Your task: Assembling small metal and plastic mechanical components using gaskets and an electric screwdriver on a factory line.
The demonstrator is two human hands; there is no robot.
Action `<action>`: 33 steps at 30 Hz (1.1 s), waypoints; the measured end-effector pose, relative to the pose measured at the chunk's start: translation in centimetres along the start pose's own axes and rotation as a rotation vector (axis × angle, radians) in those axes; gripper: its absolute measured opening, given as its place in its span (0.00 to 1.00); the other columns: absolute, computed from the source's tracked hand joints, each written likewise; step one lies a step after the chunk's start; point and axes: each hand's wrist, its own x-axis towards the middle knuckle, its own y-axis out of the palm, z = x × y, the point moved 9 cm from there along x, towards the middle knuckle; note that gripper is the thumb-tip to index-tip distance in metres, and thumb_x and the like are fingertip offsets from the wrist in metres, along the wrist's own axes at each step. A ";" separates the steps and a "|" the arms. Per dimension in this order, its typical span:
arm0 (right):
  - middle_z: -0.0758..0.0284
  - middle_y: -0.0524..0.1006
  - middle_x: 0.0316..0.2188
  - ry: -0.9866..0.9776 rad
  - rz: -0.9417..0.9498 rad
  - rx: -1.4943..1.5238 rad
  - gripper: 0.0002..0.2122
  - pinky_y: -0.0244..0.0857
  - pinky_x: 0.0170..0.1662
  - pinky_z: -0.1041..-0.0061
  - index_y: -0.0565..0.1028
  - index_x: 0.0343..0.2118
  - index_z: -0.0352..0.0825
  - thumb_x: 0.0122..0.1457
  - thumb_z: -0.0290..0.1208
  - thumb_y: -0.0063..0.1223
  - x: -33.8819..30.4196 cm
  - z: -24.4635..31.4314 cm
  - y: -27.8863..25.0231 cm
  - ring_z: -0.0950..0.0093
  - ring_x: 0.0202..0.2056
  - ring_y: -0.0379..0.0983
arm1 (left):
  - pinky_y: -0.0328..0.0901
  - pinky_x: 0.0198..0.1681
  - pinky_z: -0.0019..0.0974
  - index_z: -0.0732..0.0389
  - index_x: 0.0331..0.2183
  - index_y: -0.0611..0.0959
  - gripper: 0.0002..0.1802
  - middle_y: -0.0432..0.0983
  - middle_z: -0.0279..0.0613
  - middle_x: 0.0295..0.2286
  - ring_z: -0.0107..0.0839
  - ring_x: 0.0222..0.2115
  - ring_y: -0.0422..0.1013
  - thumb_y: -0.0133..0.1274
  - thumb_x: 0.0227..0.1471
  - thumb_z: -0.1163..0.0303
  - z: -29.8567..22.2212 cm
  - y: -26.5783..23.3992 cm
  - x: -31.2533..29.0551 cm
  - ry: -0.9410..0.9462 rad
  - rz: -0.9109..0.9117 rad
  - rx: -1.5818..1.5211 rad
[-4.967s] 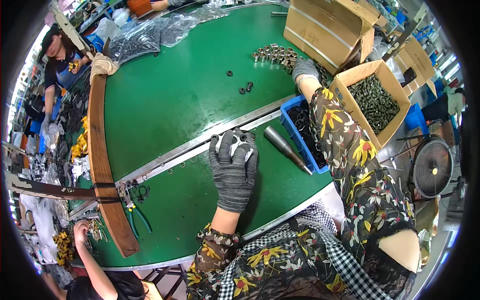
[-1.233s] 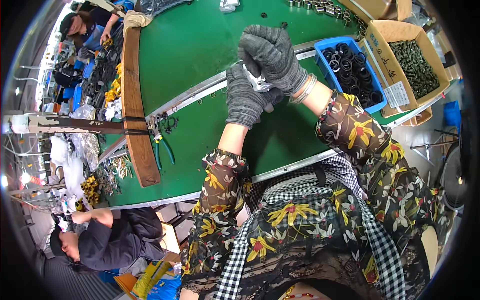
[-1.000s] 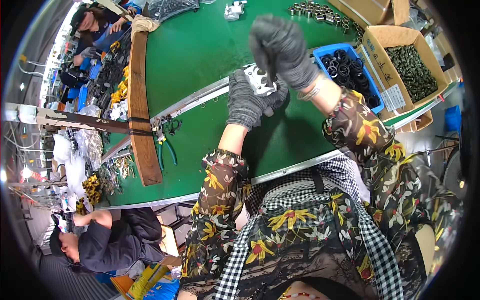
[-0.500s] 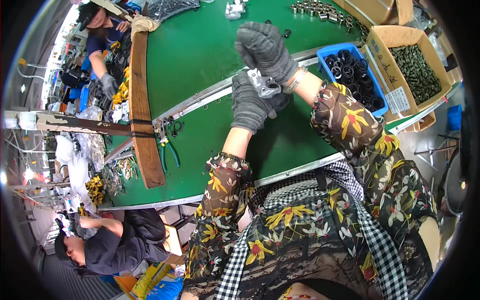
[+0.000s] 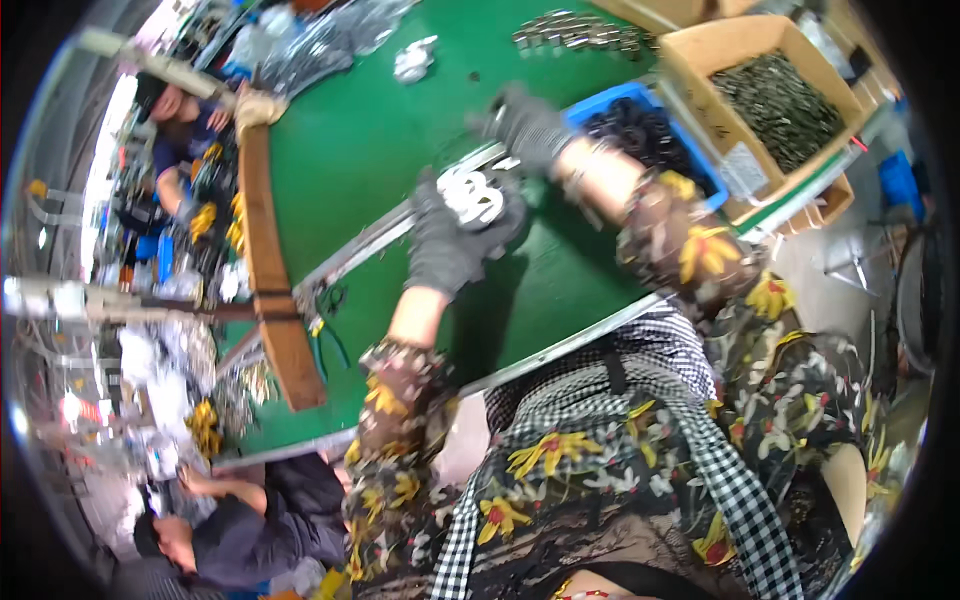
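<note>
My left hand (image 5: pixel 450 240), in a grey knit glove, is closed around a silvery metal casting (image 5: pixel 472 197) with rounded openings, held above the green tabletop. Motion smears the casting's outline. My right hand (image 5: pixel 532 130), gloved the same way, is up and to the right of the casting, apart from it. Its fingers are blurred, so whether they hold anything is unclear. Close by on its right stands a blue bin (image 5: pixel 712 190) of black rings (image 5: pixel 640 130). Another silvery casting (image 5: pixel 414 60) lies farther back on the table.
Metal sleeves (image 5: pixel 585 35) stand in rows at the back. A cardboard box (image 5: pixel 700 100) of small dark parts (image 5: pixel 780 110) is at right. Green-handled pliers (image 5: pixel 330 350) lie beside a wooden beam (image 5: pixel 265 240) on the left. Two other people work beyond it.
My right hand has come away from the casting, which stays in my left hand. My left hand has moved left and lower in view. The whole view has shifted and tilted.
</note>
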 end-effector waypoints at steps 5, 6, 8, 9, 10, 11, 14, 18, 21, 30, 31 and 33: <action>0.60 0.73 0.47 0.304 0.530 -0.258 0.28 0.70 0.45 0.68 0.66 0.53 0.35 0.49 0.38 0.60 -6.1 -2.6 8.2 0.64 0.48 0.73 | 0.62 0.52 0.51 0.53 0.50 0.70 0.40 0.65 0.49 0.50 0.51 0.51 0.63 0.68 0.33 0.59 -8.3 -0.4 -1.9 0.657 0.100 1.171; 0.63 0.78 0.44 0.239 0.321 -0.396 0.13 0.73 0.39 0.68 0.79 0.42 0.40 0.54 0.34 0.55 -6.8 -1.0 5.8 0.67 0.44 0.76 | 0.60 0.54 0.52 0.54 0.47 0.72 0.38 0.66 0.50 0.49 0.52 0.52 0.62 0.68 0.32 0.59 -7.6 -0.2 -1.6 0.645 0.171 1.207; 0.62 0.76 0.45 0.129 0.285 -0.496 0.14 0.71 0.43 0.68 0.78 0.43 0.39 0.53 0.33 0.54 -8.3 0.6 3.2 0.67 0.46 0.74 | 0.57 0.55 0.53 0.55 0.45 0.75 0.36 0.67 0.52 0.47 0.54 0.53 0.60 0.68 0.30 0.60 -7.5 0.6 -0.7 0.680 0.257 1.240; 0.62 0.76 0.44 0.070 0.203 -0.495 0.14 0.70 0.44 0.67 0.77 0.43 0.37 0.53 0.31 0.54 -8.3 1.5 2.2 0.67 0.46 0.74 | 0.57 0.55 0.52 0.56 0.43 0.76 0.35 0.68 0.52 0.47 0.53 0.52 0.61 0.68 0.29 0.59 -7.3 0.5 -0.2 0.696 0.306 1.298; 0.62 0.76 0.43 0.071 0.217 -0.468 0.13 0.69 0.45 0.67 0.76 0.42 0.36 0.53 0.30 0.53 -9.1 1.4 1.7 0.67 0.45 0.74 | 0.57 0.55 0.52 0.57 0.41 0.76 0.35 0.69 0.51 0.46 0.53 0.51 0.62 0.69 0.27 0.58 -6.9 0.7 0.2 0.706 0.356 1.357; 0.62 0.76 0.42 0.067 0.237 -0.436 0.13 0.69 0.45 0.67 0.76 0.42 0.35 0.53 0.29 0.53 -10.0 2.5 -0.7 0.66 0.44 0.74 | 0.57 0.55 0.52 0.57 0.41 0.76 0.35 0.69 0.51 0.46 0.53 0.51 0.62 0.69 0.27 0.58 -7.2 0.8 0.5 0.712 0.359 1.357; 0.59 0.73 0.42 0.008 0.244 -0.083 0.15 0.65 0.50 0.63 0.72 0.47 0.37 0.59 0.38 0.49 -14.0 2.9 -8.7 0.60 0.46 0.71 | 0.62 0.49 0.48 0.55 0.34 0.78 0.29 0.75 0.46 0.38 0.48 0.43 0.68 0.69 0.27 0.55 -8.6 2.6 1.3 0.632 0.349 1.462; 0.59 0.78 0.31 -0.021 -0.196 -0.114 0.11 0.69 0.41 0.64 0.76 0.36 0.37 0.56 0.39 0.51 -15.7 -2.3 -22.5 0.60 0.37 0.75 | 0.64 0.34 0.40 0.58 0.22 0.76 0.22 0.76 0.44 0.24 0.42 0.29 0.69 0.67 0.34 0.52 -7.9 0.0 2.0 0.196 0.056 1.157; 0.61 0.79 0.32 0.224 -0.153 -0.461 0.11 0.70 0.39 0.64 0.77 0.36 0.40 0.56 0.40 0.53 -13.6 -11.5 -28.7 0.61 0.36 0.76 | 0.63 0.32 0.42 0.60 0.22 0.76 0.22 0.74 0.45 0.21 0.45 0.26 0.69 0.64 0.39 0.51 -5.9 -3.3 1.0 0.074 -0.198 1.097; 0.61 0.79 0.33 0.583 0.408 -0.716 0.12 0.69 0.42 0.66 0.77 0.39 0.37 0.53 0.35 0.59 -12.8 -25.2 -33.0 0.64 0.38 0.76 | 0.66 0.34 0.46 0.70 0.34 0.77 0.29 0.76 0.54 0.26 0.45 0.28 0.73 0.53 0.52 0.48 -5.9 -0.8 -0.1 -0.010 -0.388 0.770; 0.61 0.79 0.33 0.591 0.460 -0.732 0.12 0.69 0.42 0.66 0.77 0.39 0.37 0.53 0.35 0.59 -13.3 -25.8 -32.5 0.65 0.38 0.76 | 0.66 0.34 0.46 0.70 0.34 0.77 0.29 0.76 0.54 0.26 0.45 0.28 0.73 0.53 0.52 0.48 -6.2 -0.4 0.1 -0.010 -0.371 0.760; 0.61 0.79 0.33 0.501 0.554 -0.726 0.12 0.69 0.42 0.66 0.77 0.39 0.37 0.52 0.34 0.59 -9.3 -26.3 -27.8 0.65 0.38 0.76 | 0.66 0.33 0.46 0.70 0.34 0.78 0.29 0.76 0.55 0.26 0.44 0.27 0.73 0.53 0.52 0.48 -6.4 -2.3 -0.6 -0.027 -0.429 0.761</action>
